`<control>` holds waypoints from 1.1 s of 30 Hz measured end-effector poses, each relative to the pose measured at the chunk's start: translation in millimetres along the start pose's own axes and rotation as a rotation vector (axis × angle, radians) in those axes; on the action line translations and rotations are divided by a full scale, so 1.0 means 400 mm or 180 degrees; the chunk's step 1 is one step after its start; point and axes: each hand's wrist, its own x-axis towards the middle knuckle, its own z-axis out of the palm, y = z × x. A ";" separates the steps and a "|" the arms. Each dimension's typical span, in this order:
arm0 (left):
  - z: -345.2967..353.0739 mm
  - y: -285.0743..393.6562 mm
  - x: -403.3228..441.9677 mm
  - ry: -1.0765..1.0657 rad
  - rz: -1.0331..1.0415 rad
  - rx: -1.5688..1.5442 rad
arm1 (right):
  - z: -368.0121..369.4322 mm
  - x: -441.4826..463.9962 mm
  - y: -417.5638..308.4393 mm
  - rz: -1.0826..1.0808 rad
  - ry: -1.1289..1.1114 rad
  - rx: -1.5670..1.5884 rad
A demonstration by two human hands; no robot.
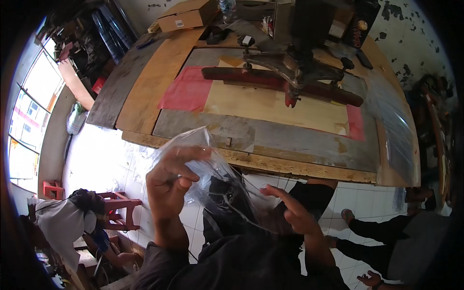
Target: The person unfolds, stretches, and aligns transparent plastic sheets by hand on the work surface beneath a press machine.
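Note:
A clear plastic bag [205, 137] hangs in front of my body, below the table's front edge. My left hand [171, 179] has its fingers curled round the bag's upper left part. Dark material with a thin grey cord [237, 210] shows through or beside the plastic; which of the two cannot be made out. On the right of the bag, my right hand [295, 210] is bent toward the plastic, its fingertips near the bag's edge. What those fingers hold, if anything, is too blurred to tell.
A wooden table [251, 158] carries a metal press [295, 70] over cream and red sheets. A cardboard box [186, 15] sits at the back. Plastic film [396, 125] lies on the right. Other people are at lower left and lower right, near a red stool [121, 210].

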 end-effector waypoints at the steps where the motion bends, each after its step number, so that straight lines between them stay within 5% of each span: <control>1: 0.002 0.007 0.011 0.0015 -0.0002 0.0019 | 0.004 -0.003 0.025 -0.0002 -0.0022 0.0008; 3: 0.011 0.014 0.028 0.0159 0.0154 -0.0237 | 0.006 -0.003 0.100 0.0556 -0.0478 -0.0585; 5: -0.019 0.007 0.028 0.0088 0.0272 -0.0019 | 0.019 0.001 0.131 0.0401 -0.0778 -0.0301; 7: -0.058 0.012 0.023 -0.0026 -0.0048 -0.0128 | 0.031 -0.005 0.121 0.1211 -0.0987 0.0020; 9: -0.085 -0.003 0.020 0.0426 0.0292 0.0659 | 0.027 -0.031 0.131 0.0981 -0.0504 0.0254; 13: -0.171 0.011 0.004 0.0491 -0.0128 0.0839 | -0.078 -0.088 0.137 0.0304 0.0271 0.0919; 20: -0.142 0.047 0.036 -0.0052 -0.0917 -0.0140 | -0.100 -0.116 0.109 0.0745 0.0568 0.0691; 24: -0.115 0.033 0.035 0.0040 -0.0822 0.0216 | -0.101 -0.126 0.112 0.0820 0.0624 0.0486; 27: -0.080 0.025 0.042 0.0175 -0.0543 0.1088 | -0.097 -0.133 0.109 0.0994 0.0594 0.0250; 29: -0.044 0.012 0.048 0.0429 0.0366 0.1875 | -0.101 -0.143 0.118 0.1235 0.0367 0.0259; 31: -0.025 -0.014 0.024 0.0596 0.0355 0.1908 | -0.091 -0.132 0.101 0.1308 0.0233 0.0018; 33: -0.011 -0.030 0.014 0.1063 0.1225 0.2724 | -0.086 -0.120 0.092 0.1373 0.0102 -0.0231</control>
